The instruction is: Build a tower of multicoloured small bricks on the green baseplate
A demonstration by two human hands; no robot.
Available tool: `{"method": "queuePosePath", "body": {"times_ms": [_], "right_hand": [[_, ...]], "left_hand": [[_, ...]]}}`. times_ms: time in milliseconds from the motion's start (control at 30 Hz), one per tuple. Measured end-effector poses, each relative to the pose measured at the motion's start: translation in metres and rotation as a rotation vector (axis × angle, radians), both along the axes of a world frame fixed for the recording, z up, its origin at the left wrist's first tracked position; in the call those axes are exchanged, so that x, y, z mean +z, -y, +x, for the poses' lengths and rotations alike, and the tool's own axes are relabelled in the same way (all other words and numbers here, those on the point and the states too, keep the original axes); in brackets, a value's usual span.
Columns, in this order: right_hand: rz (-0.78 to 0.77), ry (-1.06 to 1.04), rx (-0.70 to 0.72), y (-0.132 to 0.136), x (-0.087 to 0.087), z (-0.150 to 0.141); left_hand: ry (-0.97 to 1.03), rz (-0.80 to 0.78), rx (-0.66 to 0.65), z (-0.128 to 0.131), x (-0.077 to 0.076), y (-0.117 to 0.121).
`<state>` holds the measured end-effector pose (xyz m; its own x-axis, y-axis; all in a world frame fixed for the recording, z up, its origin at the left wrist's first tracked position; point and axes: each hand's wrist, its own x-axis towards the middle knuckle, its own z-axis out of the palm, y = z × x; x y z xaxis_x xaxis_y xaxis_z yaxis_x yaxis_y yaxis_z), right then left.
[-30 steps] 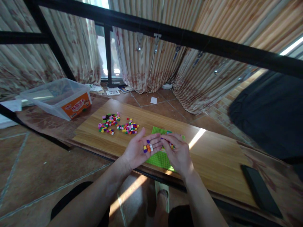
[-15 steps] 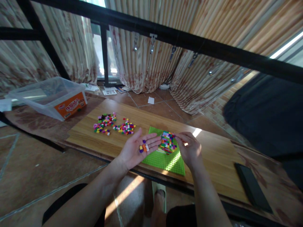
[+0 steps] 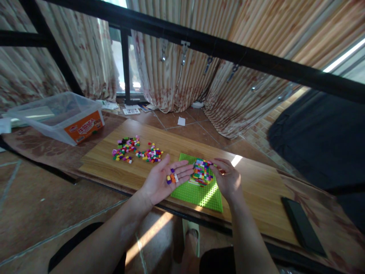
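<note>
My left hand (image 3: 159,182) lies palm up with its fingers stretched out, just left of a block build. Several small toy bricks (image 3: 172,177) in purple, yellow, orange and white rest loose on its palm and fingers. The many-coloured brick build (image 3: 203,171) stands on a green studded baseplate (image 3: 185,195). At the build's upper right edge, my right hand (image 3: 228,178) has thumb and fingertips pinched together. Its fingers hide whatever may be between them, and I cannot tell if they hold a brick or press on the build.
Two heaps of loose bricks (image 3: 126,147) lie on the left of the wooden board (image 3: 105,167). A clear plastic bin (image 3: 57,118) with an orange label stands at far left. A dark phone-like slab (image 3: 303,226) lies at right. A black rail (image 3: 199,40) crosses above.
My right hand has shifted very slightly at the build's right edge, its fingertips staying there. The left hand and the bricks on it look the same. The view has drifted slightly.
</note>
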<state>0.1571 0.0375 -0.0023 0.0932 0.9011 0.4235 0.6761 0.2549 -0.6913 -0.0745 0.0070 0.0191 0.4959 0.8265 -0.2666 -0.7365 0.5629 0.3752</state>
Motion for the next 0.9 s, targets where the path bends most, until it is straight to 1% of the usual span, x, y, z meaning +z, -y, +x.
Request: {"method": "queuePosePath", "body": {"times_ms": [133, 300, 433, 567, 900], "right_hand": [[-0.052, -0.095, -0.016, 0.001, 0.004, 0.003], [-0.183, -0.254, -0.092, 0.001, 0.004, 0.007], [-0.244, -0.349, -0.07, -0.002, -0.003, 0.006], [-0.286, -0.448, -0.082, -0.004, -0.007, 0.004], [-0.381, -0.564, -0.073, -0.005, -0.002, -0.006]], "left_hand": [[0.002, 0.002, 0.003, -0.001, 0.0, 0.0], [-0.007, -0.004, 0.003, -0.001, 0.001, 0.0], [-0.004, 0.004, 0.006, -0.001, 0.001, 0.0], [-0.005, 0.013, 0.008, -0.001, 0.0, 0.0], [0.0, 0.008, 0.0, -0.001, 0.0, 0.0]]}}
